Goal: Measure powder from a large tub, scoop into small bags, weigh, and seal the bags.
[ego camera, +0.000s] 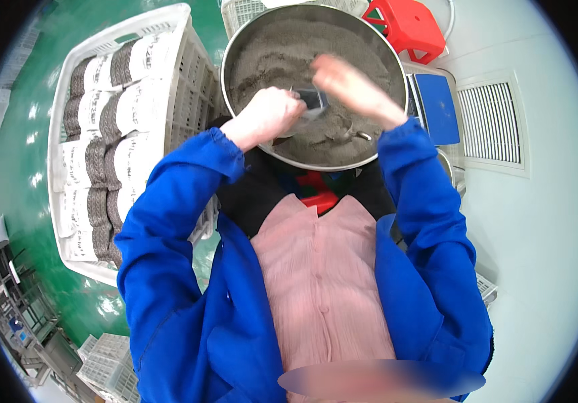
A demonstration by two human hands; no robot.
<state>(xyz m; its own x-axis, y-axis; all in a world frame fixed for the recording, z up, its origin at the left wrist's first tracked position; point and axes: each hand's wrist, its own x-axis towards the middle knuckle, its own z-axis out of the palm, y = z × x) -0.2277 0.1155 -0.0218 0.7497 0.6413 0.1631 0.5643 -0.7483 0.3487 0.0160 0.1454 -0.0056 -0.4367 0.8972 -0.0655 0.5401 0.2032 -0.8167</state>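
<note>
A wide round metal basin (402, 65) full of grey-brown powder (279, 45) stands in front of me. Over its near part, my left hand (274, 112) grips a clear plastic bag or pouch (314, 103) whose mouth looks dark and stands open. To the right of that bag, my right hand (347, 85) hangs above the powder, blurred by motion. Its fingers look curled, and whether they hold anything is not clear. Half sunk in the powder below my right hand is a metal utensil, its shiny handle end (364, 136) showing.
At left, a white plastic crate (183, 75) holds several rows of white-labelled packs (135, 108) with dark, patterned contents. Right of the basin lies a blue-topped flat device (437, 108), perhaps a scale. Behind it stands a red plastic stool (412, 30), near a wall vent (490, 123).
</note>
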